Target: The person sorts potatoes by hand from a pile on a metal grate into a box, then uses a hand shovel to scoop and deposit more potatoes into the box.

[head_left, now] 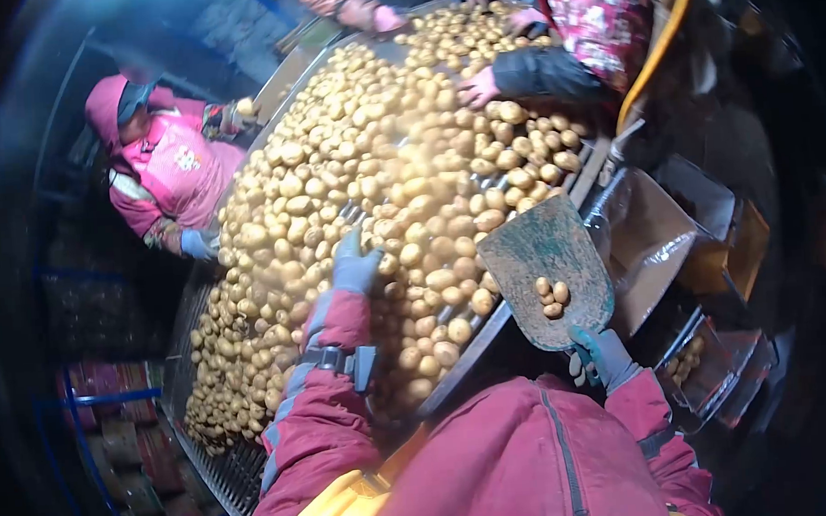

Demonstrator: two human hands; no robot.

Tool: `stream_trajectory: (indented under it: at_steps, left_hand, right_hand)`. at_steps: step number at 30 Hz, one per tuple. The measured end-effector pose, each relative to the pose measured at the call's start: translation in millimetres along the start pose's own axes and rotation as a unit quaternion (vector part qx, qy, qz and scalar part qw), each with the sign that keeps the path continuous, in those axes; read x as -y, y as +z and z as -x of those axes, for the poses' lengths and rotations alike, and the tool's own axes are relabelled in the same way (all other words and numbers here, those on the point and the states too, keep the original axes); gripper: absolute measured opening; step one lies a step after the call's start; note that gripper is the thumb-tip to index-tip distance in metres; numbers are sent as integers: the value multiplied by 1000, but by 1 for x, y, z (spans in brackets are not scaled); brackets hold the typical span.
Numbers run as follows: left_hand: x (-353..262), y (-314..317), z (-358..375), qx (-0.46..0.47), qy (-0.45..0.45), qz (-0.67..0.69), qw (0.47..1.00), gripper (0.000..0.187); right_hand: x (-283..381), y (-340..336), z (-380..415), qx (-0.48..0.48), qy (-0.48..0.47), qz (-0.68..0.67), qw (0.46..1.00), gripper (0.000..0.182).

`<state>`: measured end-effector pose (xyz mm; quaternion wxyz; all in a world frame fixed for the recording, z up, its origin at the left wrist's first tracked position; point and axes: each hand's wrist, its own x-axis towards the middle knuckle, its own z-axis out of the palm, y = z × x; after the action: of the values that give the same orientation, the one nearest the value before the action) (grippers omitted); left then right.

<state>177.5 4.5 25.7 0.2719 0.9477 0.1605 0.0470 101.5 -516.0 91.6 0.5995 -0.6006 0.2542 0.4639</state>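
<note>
A heap of potatoes (334, 178) covers the metal sorting table (482, 334) in front of me. My left hand (354, 264), in a grey-blue glove, reaches over the heap with thumb and fingers apart. Its fingertips are at the potatoes, and nothing shows in its grasp. Low on the right, my right hand (601, 355), also gloved, is closed around the near end of a worn, flat green scoop (562, 241). Several small potatoes (552, 297) lie on the scoop, which is held beside the table's edge.
Across the table at left stands a co-worker in pink (179, 167). Other people's gloved hands (481, 88) work at the far end. Lined boxes (650, 236) stand at right, one holding potatoes (687, 359). A yellow hose (659, 49) hangs at upper right.
</note>
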Motion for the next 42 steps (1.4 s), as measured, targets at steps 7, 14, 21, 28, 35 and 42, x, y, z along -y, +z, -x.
stream_trajectory:
  at_steps: [7,14,21,28,35,42]
  left_hand:
    - [-52,59,-45,-14,5,48,999,90]
    - [-142,98,-113,41,-23,116,992,100]
    - [-163,102,-102,14,99,156,983,67]
    - [-26,16,-101,0,-45,-22,999,30]
    - [10,-9,-134,15,-44,-3,999,35]
    - [-13,13,-122,80,5,-157,984,47]
  right_hand:
    - [12,6,-20,-29,56,-30,998,36]
    - [58,26,1,-147,-33,8,989,31]
    - [79,38,7,-157,-62,13,986,30]
    - [96,65,5,-101,-52,0,993,28]
    - [89,66,-1,-103,-51,8,993,29]
    - [90,66,-3,-86,-33,-20,996,29]
